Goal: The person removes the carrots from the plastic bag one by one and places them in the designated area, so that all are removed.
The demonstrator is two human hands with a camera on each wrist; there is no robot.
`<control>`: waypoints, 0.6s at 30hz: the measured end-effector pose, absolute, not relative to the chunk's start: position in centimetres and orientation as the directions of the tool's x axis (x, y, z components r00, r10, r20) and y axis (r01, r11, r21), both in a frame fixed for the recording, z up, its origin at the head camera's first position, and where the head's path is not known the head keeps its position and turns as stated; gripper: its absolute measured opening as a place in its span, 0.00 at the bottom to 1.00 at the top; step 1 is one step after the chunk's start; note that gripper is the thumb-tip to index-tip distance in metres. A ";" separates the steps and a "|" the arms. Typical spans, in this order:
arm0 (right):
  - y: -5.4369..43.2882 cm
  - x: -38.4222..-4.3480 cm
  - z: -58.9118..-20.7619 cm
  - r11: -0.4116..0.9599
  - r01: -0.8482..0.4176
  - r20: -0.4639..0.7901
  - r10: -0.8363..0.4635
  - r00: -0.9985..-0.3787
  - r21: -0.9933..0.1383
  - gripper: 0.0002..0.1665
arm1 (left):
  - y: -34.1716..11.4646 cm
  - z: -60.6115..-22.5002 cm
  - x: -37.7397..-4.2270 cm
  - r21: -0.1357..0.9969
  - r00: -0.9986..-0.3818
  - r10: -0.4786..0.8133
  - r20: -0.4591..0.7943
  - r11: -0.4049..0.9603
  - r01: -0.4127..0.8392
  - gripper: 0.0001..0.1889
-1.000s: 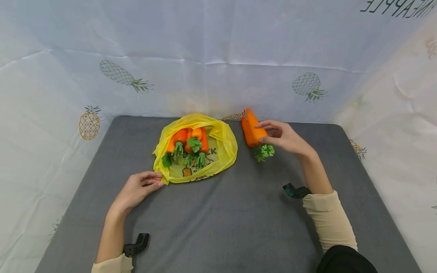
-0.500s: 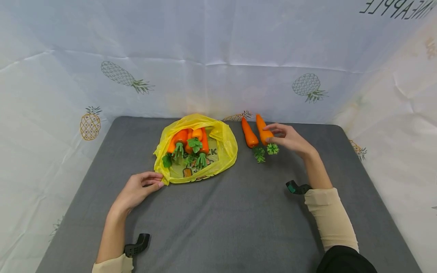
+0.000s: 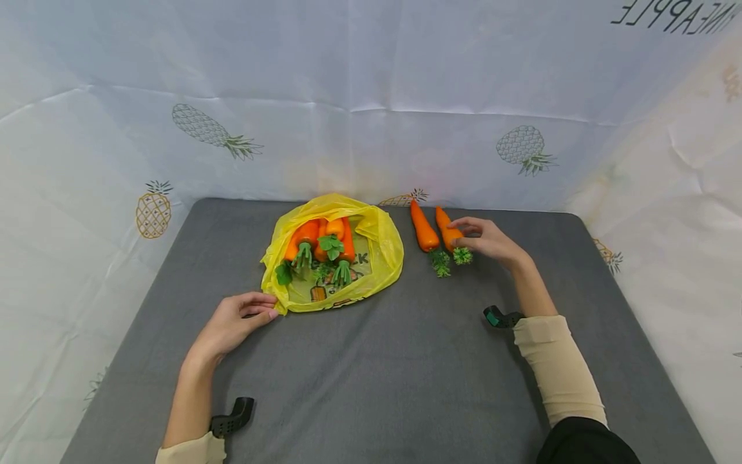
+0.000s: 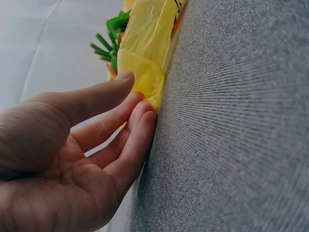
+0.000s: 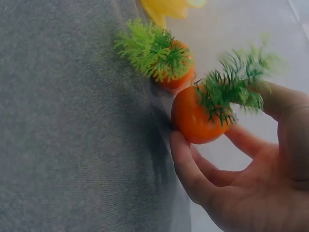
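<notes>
A yellow plastic bag (image 3: 382, 258) lies with its mouth open, several orange carrots (image 3: 306, 232) with green tops inside. My left hand (image 3: 240, 322) holds the bag's near-left corner between thumb and fingers; in the left wrist view the fingertips (image 4: 144, 113) meet the yellow film. To the bag's right, my right hand (image 3: 491, 243) holds a carrot (image 3: 445, 225) between thumb and fingers, its tip pointing away. The right wrist view shows the blunt end of this carrot (image 5: 190, 116) and its leafy top. Beside it on the left lies another carrot (image 3: 425, 229), apart from the bag.
All of this is on a table with a grey cloth (image 3: 371, 380). A white sheet with pineapple prints (image 3: 371, 148) hangs just behind the table's far edge and at both sides. Each wrist wears a black camera mount (image 3: 233, 417).
My right hand has moved the carrot rightward, away from the other carrot, and lowered it next to that one. My left hand and the bag have stayed in place.
</notes>
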State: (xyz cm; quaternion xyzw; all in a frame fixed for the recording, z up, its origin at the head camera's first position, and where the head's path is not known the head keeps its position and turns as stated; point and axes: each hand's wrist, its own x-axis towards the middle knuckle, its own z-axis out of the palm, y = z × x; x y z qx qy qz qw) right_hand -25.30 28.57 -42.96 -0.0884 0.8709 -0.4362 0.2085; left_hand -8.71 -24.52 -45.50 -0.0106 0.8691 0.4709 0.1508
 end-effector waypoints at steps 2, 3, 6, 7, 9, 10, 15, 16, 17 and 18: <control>28.7 -25.4 -43.2 0.613 0.028 -0.288 -0.330 -0.899 -0.790 0.34 | -24.5 -45.5 -8.7 0.815 -0.955 0.124 -0.271 0.557 -0.159 0.22; 28.7 -25.4 -43.3 0.616 0.027 -0.287 -0.328 -0.900 -0.787 0.33 | -24.5 -45.5 -8.7 0.815 -0.955 0.124 -0.270 0.558 -0.158 0.22; 28.7 -25.5 -43.6 0.621 0.018 -0.283 -0.331 -0.900 -0.784 0.33 | -24.6 -45.5 -8.7 0.813 -0.956 0.122 -0.267 0.561 -0.155 0.23; 28.7 -25.5 -43.7 0.622 0.015 -0.281 -0.332 -0.900 -0.783 0.33 | -24.6 -45.5 -8.7 0.813 -0.956 0.121 -0.266 0.562 -0.155 0.23; 28.7 -25.6 -43.8 0.626 0.010 -0.278 -0.332 -0.901 -0.779 0.33 | -24.6 -45.5 -8.7 0.813 -0.957 0.121 -0.265 0.562 -0.154 0.23; 28.8 -25.6 -43.8 0.627 0.009 -0.278 -0.333 -0.901 -0.779 0.33 | -24.6 -45.5 -8.7 0.813 -0.957 0.121 -0.265 0.561 -0.154 0.23; 28.8 -25.4 -43.9 0.631 -0.007 -0.263 -0.334 -0.905 -0.776 0.33 | -24.5 -45.5 -8.7 0.816 -0.955 0.121 -0.270 0.555 -0.160 0.22; 28.8 -25.3 -43.9 0.633 -0.014 -0.258 -0.336 -0.906 -0.774 0.33 | -24.5 -45.5 -8.6 0.817 -0.955 0.120 -0.271 0.554 -0.162 0.22; 28.7 -25.3 -43.9 0.634 -0.022 -0.251 -0.338 -0.907 -0.773 0.33 | -24.4 -45.5 -8.6 0.817 -0.955 0.119 -0.272 0.553 -0.164 0.22; 28.7 -25.2 -43.9 0.634 -0.028 -0.245 -0.339 -0.908 -0.773 0.32 | -24.4 -45.5 -8.6 0.818 -0.955 0.119 -0.273 0.551 -0.166 0.22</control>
